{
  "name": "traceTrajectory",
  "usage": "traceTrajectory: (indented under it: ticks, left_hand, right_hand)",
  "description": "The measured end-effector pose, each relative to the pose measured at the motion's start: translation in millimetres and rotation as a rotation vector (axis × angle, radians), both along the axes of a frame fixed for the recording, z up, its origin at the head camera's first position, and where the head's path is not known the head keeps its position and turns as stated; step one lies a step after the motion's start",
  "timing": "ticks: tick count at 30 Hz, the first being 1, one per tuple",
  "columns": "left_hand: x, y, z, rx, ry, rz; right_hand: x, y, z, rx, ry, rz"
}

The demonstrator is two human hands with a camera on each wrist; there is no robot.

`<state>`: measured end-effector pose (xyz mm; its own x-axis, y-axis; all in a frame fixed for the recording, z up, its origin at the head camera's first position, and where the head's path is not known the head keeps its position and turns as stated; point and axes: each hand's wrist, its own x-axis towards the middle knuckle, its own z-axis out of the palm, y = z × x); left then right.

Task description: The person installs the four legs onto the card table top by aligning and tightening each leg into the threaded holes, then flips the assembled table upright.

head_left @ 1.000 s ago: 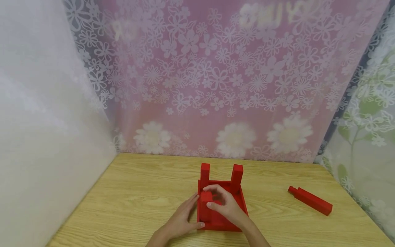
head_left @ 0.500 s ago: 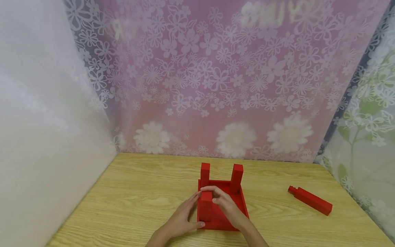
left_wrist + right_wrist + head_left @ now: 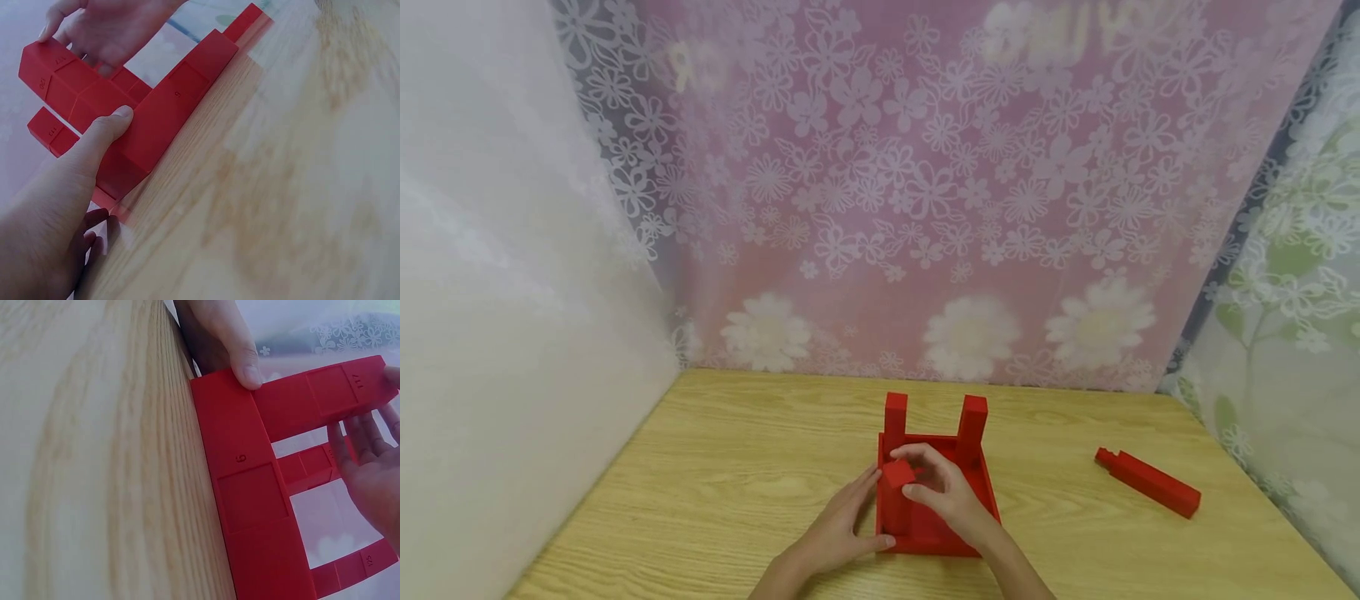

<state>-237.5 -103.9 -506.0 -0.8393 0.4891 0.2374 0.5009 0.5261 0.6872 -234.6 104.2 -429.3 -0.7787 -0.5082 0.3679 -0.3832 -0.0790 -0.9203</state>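
Observation:
A red square base (image 3: 940,546) with a raised rim lies on the table, three red legs standing up from it. My left hand (image 3: 842,529) holds its near left corner, thumb on the near wall and fingers along the left wall. My right hand (image 3: 953,500) pinches the near left leg (image 3: 895,510) by its upper end, thumb and fingers on different sides. In the head view this leg's top is turned out of line with the base. Embossed figures mark the leg (image 3: 334,394) in the right wrist view. The leg's foot is partly hidden in the left wrist view.
Two more legs, the far left leg (image 3: 895,421) and the far right leg (image 3: 973,427), rise from the base's back corners. A loose red leg (image 3: 1150,483) with a notched end lies at the right on the wooden table (image 3: 737,450). A flowered curtain (image 3: 865,208) hangs behind.
The near left leg has turned about its upright axis. My right thumb and fingers drew in toward the leg, then shifted their hold on it. My left hand stays on the corner.

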Motion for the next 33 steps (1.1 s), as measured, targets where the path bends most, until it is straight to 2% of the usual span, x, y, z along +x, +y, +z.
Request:
traceTrajectory:
  ticks: [3, 6, 8, 12, 15, 21, 29, 33]
  left_hand:
    - [-0.3, -0.3, -0.3, 0.0, -0.007, 0.002]
    - [-0.3, -0.6, -0.4, 0.003, -0.011, -0.001]
    - [0.0, -1.0, 0.0, 0.005, -0.008, -0.006]
    - [0.0, -1.2, 0.5, 0.012, 0.01, -0.017]
    - [0.1, -1.2, 0.7, 0.021, 0.024, -0.027]
    - [1.3, -0.6, 1.4, 0.008, 0.023, -0.026]
    - [0.0, 0.1, 2.5, 0.007, -0.017, -0.013]
    - [1.1, 0.6, 4.5, -0.012, 0.004, 0.001]
  right_hand:
    - [-0.4, -0.5, 0.4, 0.057, 0.053, -0.047]
    - [-0.3, 0.0, 0.8, 0.074, 0.063, -0.038]
    - [-0.6, 0.7, 1.2, 0.067, 0.048, 0.006]
    - [-2.5, 0.8, 2.4, 0.023, -0.043, 0.131]
    - [-3.9, 0.0, 2.0, 0.001, -0.111, 0.178]
    - [-4.6, 0.0, 0.6, -0.014, -0.164, 0.179]
    - [-6.3, -0.4, 0.9, -0.013, -0.159, 0.187]
    - [-5.7, -0.6, 0.5, 0.005, -0.168, 0.185]
